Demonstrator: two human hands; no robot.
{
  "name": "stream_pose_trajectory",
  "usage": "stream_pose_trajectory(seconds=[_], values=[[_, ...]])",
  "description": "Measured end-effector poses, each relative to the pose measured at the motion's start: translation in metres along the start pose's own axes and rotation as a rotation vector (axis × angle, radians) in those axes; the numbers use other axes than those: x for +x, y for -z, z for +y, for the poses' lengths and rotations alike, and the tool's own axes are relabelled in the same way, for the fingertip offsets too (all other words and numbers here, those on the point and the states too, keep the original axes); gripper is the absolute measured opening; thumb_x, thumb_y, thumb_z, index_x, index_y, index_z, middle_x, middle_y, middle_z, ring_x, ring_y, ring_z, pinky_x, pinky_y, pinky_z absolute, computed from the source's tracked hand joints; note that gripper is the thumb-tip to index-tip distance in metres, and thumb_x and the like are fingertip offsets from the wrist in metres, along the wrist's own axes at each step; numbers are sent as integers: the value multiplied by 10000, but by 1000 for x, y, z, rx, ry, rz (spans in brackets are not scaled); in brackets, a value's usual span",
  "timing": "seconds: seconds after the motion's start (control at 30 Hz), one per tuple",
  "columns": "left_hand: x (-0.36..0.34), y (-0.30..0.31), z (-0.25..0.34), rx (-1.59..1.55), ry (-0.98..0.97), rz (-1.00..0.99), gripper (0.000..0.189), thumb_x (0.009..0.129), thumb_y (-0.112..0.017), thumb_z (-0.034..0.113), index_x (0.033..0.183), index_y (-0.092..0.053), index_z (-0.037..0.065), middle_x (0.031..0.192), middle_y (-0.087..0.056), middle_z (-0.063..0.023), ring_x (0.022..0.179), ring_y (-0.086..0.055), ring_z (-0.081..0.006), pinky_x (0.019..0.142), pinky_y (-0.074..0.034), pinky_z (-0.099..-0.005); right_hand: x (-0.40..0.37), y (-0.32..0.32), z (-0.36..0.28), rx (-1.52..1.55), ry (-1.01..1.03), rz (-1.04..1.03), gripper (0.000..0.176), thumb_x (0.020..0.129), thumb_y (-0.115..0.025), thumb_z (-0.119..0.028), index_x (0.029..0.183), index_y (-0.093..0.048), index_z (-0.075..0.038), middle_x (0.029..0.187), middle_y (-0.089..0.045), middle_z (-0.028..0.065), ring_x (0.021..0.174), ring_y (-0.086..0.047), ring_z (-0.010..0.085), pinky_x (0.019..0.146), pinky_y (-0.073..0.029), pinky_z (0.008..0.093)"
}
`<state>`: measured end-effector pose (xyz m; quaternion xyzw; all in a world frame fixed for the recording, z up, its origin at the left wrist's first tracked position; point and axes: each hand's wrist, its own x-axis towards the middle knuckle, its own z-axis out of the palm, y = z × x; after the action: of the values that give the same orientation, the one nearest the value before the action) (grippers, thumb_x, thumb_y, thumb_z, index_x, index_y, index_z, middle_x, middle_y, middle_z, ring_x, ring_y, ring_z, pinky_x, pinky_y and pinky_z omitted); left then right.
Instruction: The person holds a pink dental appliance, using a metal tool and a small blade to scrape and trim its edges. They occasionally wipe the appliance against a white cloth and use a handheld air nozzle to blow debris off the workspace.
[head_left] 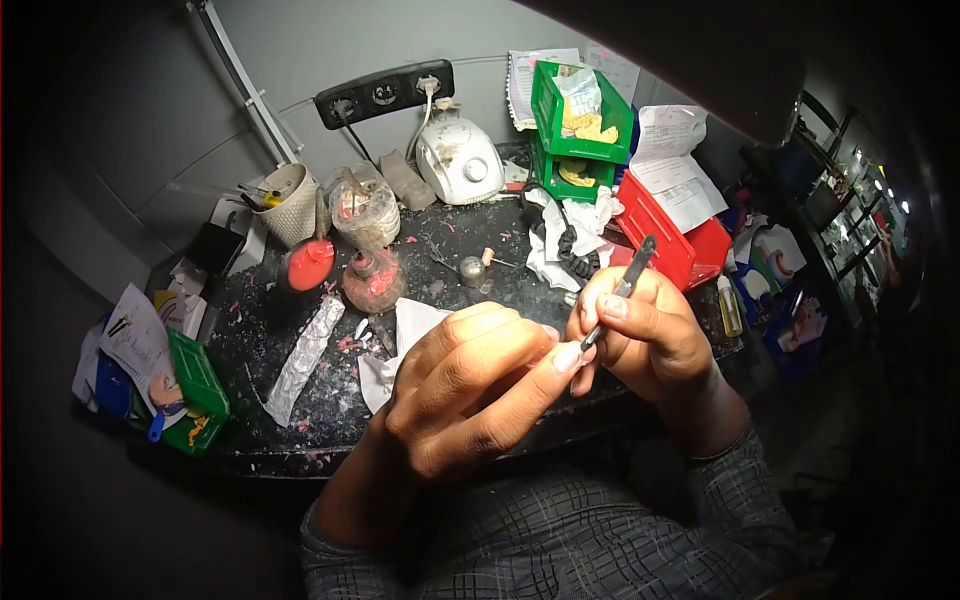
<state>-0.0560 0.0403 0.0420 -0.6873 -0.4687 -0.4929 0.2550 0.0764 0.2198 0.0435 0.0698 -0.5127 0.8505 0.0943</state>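
Observation:
My right hand [650, 335] grips a slim dark metal tool [636, 265] between thumb and fingers. The flattened upper end of the tool points up and away from me. At its lower end, the thumb and fingers of my left hand [480, 385] are pinched together, touching the tip. Whether anything small sits between those left fingertips is hidden. Both hands are raised over the front of the dark workbench [330, 437]. Behind my left hand lies a white paper sheet [415, 325].
A foil-wrapped piece [305, 360], a pinkish round bottle [374, 282] and a red cup-like piece [311, 265] are on the left. A white machine [458, 160] stands behind. Green bins [585, 145] and a red bin [660, 230] are at the right; another green bin [200, 385] is far left.

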Motion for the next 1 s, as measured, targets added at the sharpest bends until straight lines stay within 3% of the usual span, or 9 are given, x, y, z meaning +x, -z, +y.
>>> stream_pose_trajectory(seconds=[0.13,0.27,0.37,0.47,0.57,0.6,0.73,0.93,1.0], values=[[-2,-1,0,15,15,4,439,768,-722,-125,1159,-608,39,1055,-612,-123,909,-658,-255,786,-590,-421,2,10,1,172,-57,-91,342,1066,-445,-190,1083,-610,109,956,-697,205,950,-724,333,726,-632,357],[-4,-4,-2,-8,1,86,390,793,-776,-50,1148,-633,23,1019,-607,-122,847,-650,-238,727,-577,-395,3,12,-2,107,181,72,397,1095,-390,-298,1090,-575,53,982,-691,204,938,-728,327,722,-647,347],[-1,-4,2,-42,16,138,418,757,-815,-45,1142,-658,1,1000,-618,-121,802,-647,-225,672,-557,-360,0,8,-6,85,257,198,368,1095,-388,-312,1049,-541,20,831,-682,169,743,-736,279,605,-628,321],[1,-3,9,-99,84,149,415,751,-809,-64,1132,-656,-3,967,-624,-123,766,-645,-223,642,-550,-339,-4,12,-7,26,334,64,338,1083,-437,-306,1007,-516,14,466,-488,70,361,-554,197,376,-485,295],[-4,1,15,-184,184,122,407,746,-804,-77,1119,-654,-13,934,-633,-135,733,-650,-228,629,-552,-322,-9,6,-8,-197,428,65,314,1061,-511,-263,971,-522,38,525,-571,116,421,-622,232,409,-540,331],[-8,3,19,-236,243,98,402,744,-803,-80,1112,-652,-19,921,-638,-142,719,-653,-229,624,-553,-312,-15,-7,-7,-308,445,175,257,1052,-531,-196,981,-540,51,691,-678,190,590,-711,260,523,-603,352],[-29,9,38,-405,497,61,348,756,-800,-81,1074,-658,-61,906,-662,-164,753,-670,-201,654,-564,-282,-29,-36,12,-403,371,219,130,937,-644,30,1053,-610,77,995,-722,246,958,-732,275,844,-603,358],[-55,16,58,-475,687,19,381,773,-820,-52,1105,-640,-97,960,-670,-188,800,-660,-163,703,-555,-249,-29,-37,51,-462,368,79,250,823,-771,73,1036,-642,56,982,-716,172,903,-726,181,800,-581,275],[-63,12,65,-570,776,163,448,790,-823,-31,1172,-602,-103,1021,-651,-196,849,-644,-159,740,-550,-261,-27,-37,57,-405,353,48,258,817,-774,80,1035,-640,55,972,-712,159,887,-722,165,785,-579,264]])
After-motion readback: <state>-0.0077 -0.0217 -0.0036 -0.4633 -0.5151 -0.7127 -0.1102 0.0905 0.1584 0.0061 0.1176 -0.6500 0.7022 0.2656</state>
